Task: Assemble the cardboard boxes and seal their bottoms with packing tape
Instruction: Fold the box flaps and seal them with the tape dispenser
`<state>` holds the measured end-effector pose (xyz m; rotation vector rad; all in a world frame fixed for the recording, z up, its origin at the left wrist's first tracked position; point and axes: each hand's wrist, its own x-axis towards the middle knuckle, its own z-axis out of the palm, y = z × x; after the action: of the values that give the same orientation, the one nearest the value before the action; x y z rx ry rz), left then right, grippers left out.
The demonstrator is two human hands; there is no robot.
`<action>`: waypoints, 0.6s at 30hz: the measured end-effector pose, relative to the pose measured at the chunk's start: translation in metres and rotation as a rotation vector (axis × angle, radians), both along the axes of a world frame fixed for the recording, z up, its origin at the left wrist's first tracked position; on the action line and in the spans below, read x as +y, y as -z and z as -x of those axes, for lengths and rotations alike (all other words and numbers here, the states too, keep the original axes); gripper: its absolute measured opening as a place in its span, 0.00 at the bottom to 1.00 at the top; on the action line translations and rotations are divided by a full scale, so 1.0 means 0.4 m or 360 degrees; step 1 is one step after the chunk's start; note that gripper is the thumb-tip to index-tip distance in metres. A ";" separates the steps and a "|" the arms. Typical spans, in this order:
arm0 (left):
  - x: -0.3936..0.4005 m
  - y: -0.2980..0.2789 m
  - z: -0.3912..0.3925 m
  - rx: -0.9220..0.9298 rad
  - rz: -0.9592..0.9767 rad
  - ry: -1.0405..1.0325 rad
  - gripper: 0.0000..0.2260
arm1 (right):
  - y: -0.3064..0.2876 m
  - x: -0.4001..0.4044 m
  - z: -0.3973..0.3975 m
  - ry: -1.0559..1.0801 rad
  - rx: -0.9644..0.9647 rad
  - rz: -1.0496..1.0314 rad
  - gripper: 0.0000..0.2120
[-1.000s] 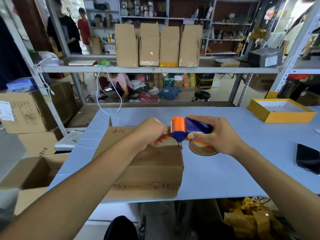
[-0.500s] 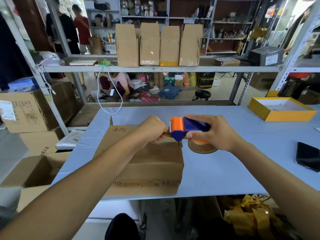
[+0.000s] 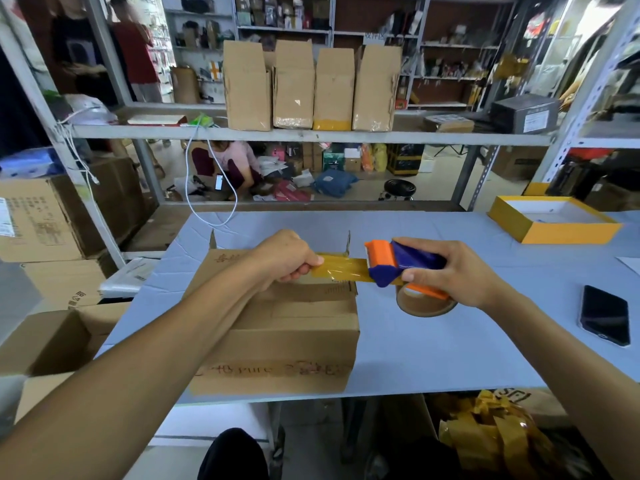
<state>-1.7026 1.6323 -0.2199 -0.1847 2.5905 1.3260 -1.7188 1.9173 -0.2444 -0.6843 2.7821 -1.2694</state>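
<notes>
Here, left hand point(image 3: 289, 256) pinching tape point(image 3: 341, 270), right hand point(image 3: 446, 275) gripping dispenser point(image 3: 398, 263).

A cardboard box point(image 3: 277, 327) lies on the grey table point(image 3: 450, 348) at its near left edge, flaps up at the far side. The left hand point(image 3: 280, 256) pinches the free end of a strip of yellowish tape point(image 3: 341, 270), held taut above the box top. The right hand point(image 3: 450, 271) grips a blue and orange dispenser point(image 3: 398, 265), its roll point(image 3: 424, 304) hanging just off the box's right end. On the table to the right lie a dark phone point(image 3: 604, 315) and, further back, a yellow tray point(image 3: 554, 225). Four upright cartons point(image 3: 311, 86) stand on the shelf point(image 3: 311, 136) behind. Crumpled yellow tape point(image 3: 495, 434) sits below the table edge.
</notes>
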 end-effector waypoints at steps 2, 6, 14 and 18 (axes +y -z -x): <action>0.003 0.004 0.005 -0.0029 0.0013 -0.0021 0.16 | 0.008 0.006 0.007 -0.0017 -0.0018 -0.0007 0.30; 0.007 0.016 0.018 -0.0041 0.0045 -0.0063 0.15 | 0.022 0.003 0.023 -0.0057 -0.0016 -0.0009 0.28; -0.010 0.052 0.043 0.0116 0.0387 -0.0203 0.07 | 0.046 -0.029 0.051 -0.0121 0.0011 -0.0010 0.27; -0.014 0.051 0.042 0.0171 0.0627 -0.0175 0.08 | 0.061 -0.037 0.065 -0.0158 0.0027 -0.0069 0.27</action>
<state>-1.7196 1.6267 -0.2402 -0.3321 2.9484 0.8617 -1.7449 1.9024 -0.2687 -0.8232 2.7417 -1.1874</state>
